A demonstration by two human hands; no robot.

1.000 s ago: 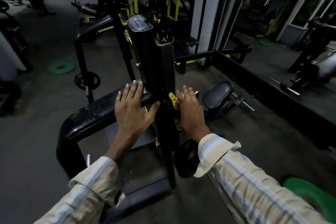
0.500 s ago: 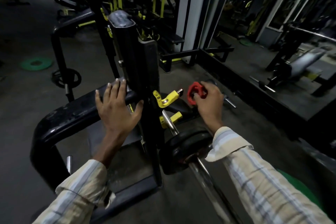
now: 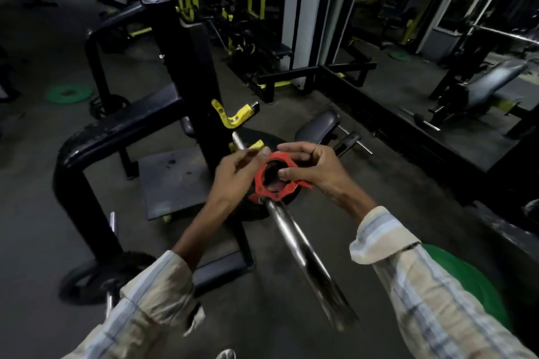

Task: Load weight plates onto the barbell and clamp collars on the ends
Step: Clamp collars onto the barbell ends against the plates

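A red ring-shaped collar (image 3: 269, 188) is held over the steel barbell (image 3: 294, 239), just in front of a black weight plate (image 3: 287, 199) on the bar. My right hand (image 3: 313, 170) grips the collar's right side, thumb at its inner hole. My left hand (image 3: 237, 175) pinches the collar's upper left edge. The barbell runs from the bottom centre up toward a yellow rack hook (image 3: 233, 118). Whether the collar is threaded on the bar is hidden by my fingers.
A black upright post (image 3: 186, 67) and a curved black frame (image 3: 96, 143) stand left. A green plate (image 3: 472, 285) lies on the floor at lower right, another green plate (image 3: 69, 94) far left. A black plate (image 3: 96, 280) is at lower left. Benches and machines fill the back.
My left hand left the black frame and joined the right at the red collar. My right hand brought the collar down toward the bar beside the black plate. The view shifted.
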